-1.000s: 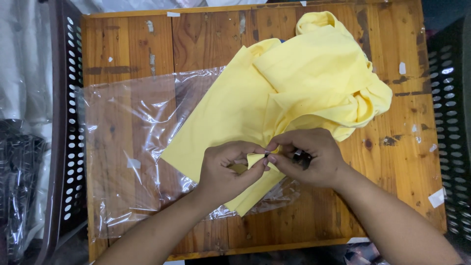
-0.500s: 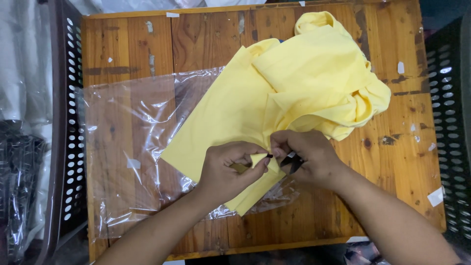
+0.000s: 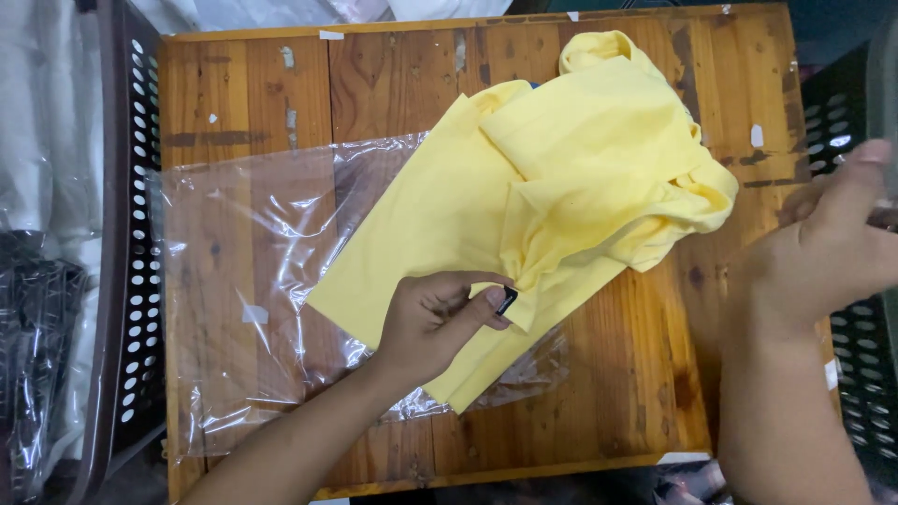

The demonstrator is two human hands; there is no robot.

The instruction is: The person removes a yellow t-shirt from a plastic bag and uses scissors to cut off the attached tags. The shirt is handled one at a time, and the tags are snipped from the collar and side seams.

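A yellow garment [image 3: 580,187] lies crumpled across a wooden table [image 3: 393,84], its lower part resting on a flat clear plastic bag [image 3: 253,262]. My left hand [image 3: 435,318] pinches a small black tag-like piece [image 3: 506,300] at the folded edge of the yellow cloth. My right hand [image 3: 828,243] is off the garment, raised over the table's right edge and blurred. Whether it holds anything I cannot make out.
A dark perforated basket [image 3: 131,234] stands along the table's left side, with plastic-wrapped bundles [image 3: 47,140] beyond it. Another perforated crate [image 3: 856,346] sits at the right edge. Bits of white tape dot the tabletop.
My right hand has let go of the garment's edge and swung away to the right. My left hand stays at the cloth, now holding the small black piece alone.
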